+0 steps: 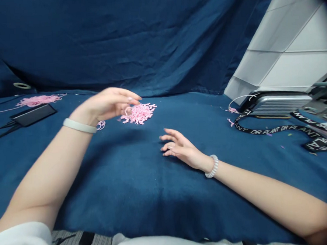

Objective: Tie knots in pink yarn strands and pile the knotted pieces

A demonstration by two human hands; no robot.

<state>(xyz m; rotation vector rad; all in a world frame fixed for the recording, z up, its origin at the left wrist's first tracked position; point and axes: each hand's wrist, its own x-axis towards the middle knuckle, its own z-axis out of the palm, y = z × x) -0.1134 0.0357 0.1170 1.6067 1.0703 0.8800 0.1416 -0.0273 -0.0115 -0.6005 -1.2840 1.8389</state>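
The left hand (107, 104) is being held raised and loosely curled, gripping nothing visible, just above a heap of pink yarn snippets (139, 113) at twelve o'clock. The right hand (178, 147) is being held open nearby. A navy cloth (156, 185) is being spread underneath, and a black lanyard (277, 129) is being left at three o'clock.

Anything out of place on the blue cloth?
Yes: stray pink scraps lie by the black lanyard, well apart from the pink pile near the left hand. They look spilled from that pile, though the view can't confirm it.
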